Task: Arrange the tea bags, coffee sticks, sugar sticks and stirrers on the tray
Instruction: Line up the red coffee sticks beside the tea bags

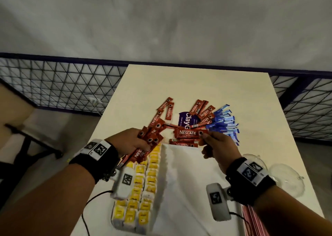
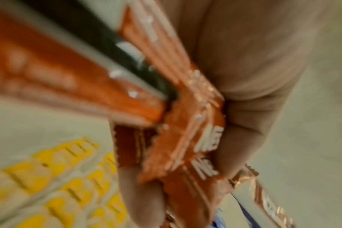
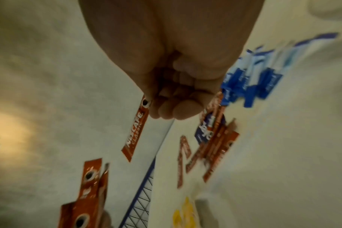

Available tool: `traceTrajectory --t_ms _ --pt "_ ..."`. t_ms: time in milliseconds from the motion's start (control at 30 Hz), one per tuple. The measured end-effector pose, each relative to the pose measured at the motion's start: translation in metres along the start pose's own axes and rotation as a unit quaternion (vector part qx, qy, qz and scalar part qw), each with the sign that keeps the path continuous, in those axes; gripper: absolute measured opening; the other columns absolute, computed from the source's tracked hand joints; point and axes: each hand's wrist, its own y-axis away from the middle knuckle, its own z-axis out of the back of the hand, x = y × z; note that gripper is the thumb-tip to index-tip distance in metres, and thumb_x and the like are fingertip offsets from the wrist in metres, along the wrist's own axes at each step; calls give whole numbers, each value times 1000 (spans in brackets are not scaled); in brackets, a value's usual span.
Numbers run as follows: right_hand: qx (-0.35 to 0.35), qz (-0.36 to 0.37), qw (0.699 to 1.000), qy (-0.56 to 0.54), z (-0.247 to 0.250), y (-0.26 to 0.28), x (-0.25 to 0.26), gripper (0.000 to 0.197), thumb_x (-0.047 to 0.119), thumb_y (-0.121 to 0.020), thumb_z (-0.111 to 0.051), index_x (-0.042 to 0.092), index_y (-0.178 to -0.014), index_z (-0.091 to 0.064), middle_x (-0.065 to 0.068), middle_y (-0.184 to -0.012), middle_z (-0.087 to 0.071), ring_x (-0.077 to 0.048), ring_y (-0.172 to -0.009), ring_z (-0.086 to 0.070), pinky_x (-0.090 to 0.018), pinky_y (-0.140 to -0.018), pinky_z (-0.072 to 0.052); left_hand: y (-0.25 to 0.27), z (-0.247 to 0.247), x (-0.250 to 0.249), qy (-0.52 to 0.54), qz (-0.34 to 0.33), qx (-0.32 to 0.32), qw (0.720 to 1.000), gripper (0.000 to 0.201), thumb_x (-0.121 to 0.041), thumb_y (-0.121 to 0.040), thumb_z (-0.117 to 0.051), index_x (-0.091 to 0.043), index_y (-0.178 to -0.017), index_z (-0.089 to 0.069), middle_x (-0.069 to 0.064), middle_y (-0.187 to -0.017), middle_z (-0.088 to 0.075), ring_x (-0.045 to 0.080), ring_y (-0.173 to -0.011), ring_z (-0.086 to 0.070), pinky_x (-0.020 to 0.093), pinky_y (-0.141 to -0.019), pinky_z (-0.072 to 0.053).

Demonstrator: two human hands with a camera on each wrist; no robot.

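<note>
My left hand (image 1: 133,142) grips a bundle of red coffee sticks (image 1: 152,137), blurred and close in the left wrist view (image 2: 187,138). My right hand (image 1: 212,143) pinches one end of a single red coffee stick (image 1: 188,133) and holds it above the table, seen also in the right wrist view (image 3: 136,134). More red coffee sticks (image 1: 203,111) lie scattered on the table. Blue sugar sticks (image 1: 224,122) fan out at the right. Yellow tea bags (image 1: 142,187) stand in rows at the left of the white tray (image 1: 181,181).
A purple packet (image 1: 186,121) lies among the scattered sticks. Clear plastic lids (image 1: 285,178) sit at the table's right edge. Pink stirrers (image 1: 253,219) show at the lower right. A wire mesh fence (image 1: 59,84) runs behind the table (image 1: 179,84).
</note>
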Motion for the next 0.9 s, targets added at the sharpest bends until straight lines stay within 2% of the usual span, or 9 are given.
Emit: traceTrajectory --t_ms 133,233,300,433,533,667,800,867,900 --pt "36 -101 993 49 -13 -18 -43 18 17 -96 -54 6 -87 -65 -6 -71 -65 -18 -47 -50 -26 -46 -41 14 7 29 25 17 -76 997 13 10 -80 -61 1 -87 -67 17 -66 -62 30 -58 -63 32 -54 -54" --pt "26 -161 978 129 -24 -28 -67 27 22 -96 -53 8 -76 -66 -4 -64 -63 -19 -47 -51 -26 -47 -44 23 12 46 34 31 -89 995 9 8 -81 -61 0 -84 -64 15 -63 -64 30 -59 -66 34 -54 -53" --pt "18 -173 966 190 -32 -35 -74 31 25 -95 -53 11 -71 -66 -5 -62 -62 -23 -51 -53 -28 -50 -49 24 16 54 37 35 -85 995 9 9 -81 -61 0 -85 -64 16 -64 -64 32 -61 -66 35 -56 -53" --pt "-13 -164 940 300 -46 -41 -79 29 37 -88 -55 19 -68 -66 -6 -78 -70 -28 -73 -64 -38 -75 -57 21 26 66 47 34 -73 996 10 10 -82 -61 0 -85 -64 18 -66 -64 36 -64 -66 39 -59 -54" --pt "-32 -145 932 329 -54 -40 -82 35 47 -90 -51 18 -79 -68 -5 -89 -72 -31 -85 -67 -42 -82 -56 20 33 70 53 30 -65 996 9 8 -81 -63 1 -86 -63 20 -70 -64 39 -67 -66 44 -65 -55" --pt "-27 -149 926 346 -60 -41 -84 40 51 -89 -51 16 -76 -67 -5 -86 -72 -30 -82 -67 -43 -80 -57 22 40 71 56 27 -53 997 20 -1 -71 -69 2 -90 -63 22 -73 -64 39 -68 -66 51 -69 -54" --pt "-30 -143 908 393 -61 -33 -74 46 55 -89 -50 14 -74 -66 -5 -81 -70 -27 -78 -65 -36 -77 -54 22 49 78 50 22 -64 996 10 8 -81 -63 5 -91 -61 17 -68 -65 37 -67 -67 48 -68 -55" --pt "-44 -88 885 455 -61 -26 -65 38 50 -90 -53 16 -76 -63 -1 -77 -65 -20 -72 -59 -29 -67 -46 23 54 82 50 24 -67 996 8 9 -83 -60 3 -88 -62 15 -66 -65 37 -67 -67 50 -70 -54" --pt "-44 -35 878 475 -63 -22 -61 29 44 -90 -56 19 -79 -63 1 -78 -63 -18 -73 -57 -27 -66 -44 24 55 84 50 26 -66 996 9 9 -83 -60 2 -87 -62 15 -66 -65 37 -67 -67 52 -71 -54"
